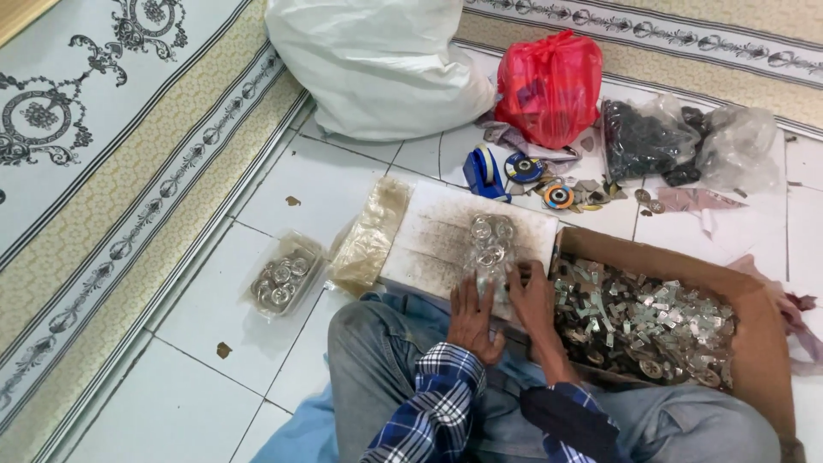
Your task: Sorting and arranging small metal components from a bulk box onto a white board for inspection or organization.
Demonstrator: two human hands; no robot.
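Fingers of my left hand (473,315) lie bent on the near edge of the white board (446,236), resting and not gripping anything. Those of my right hand (531,300) are curled around the clear packet of metal rings (489,244), which lies on this board over my knee. Just beside the right hand stands the cardboard box (754,343) full of small metal pieces. Another bag of rings (283,276) lies on the floor tiles, well apart.

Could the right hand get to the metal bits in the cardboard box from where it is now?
Probably yes. The right hand rests on the white board right beside the cardboard box, whose top is open, and nothing lies between it and the metal pieces.
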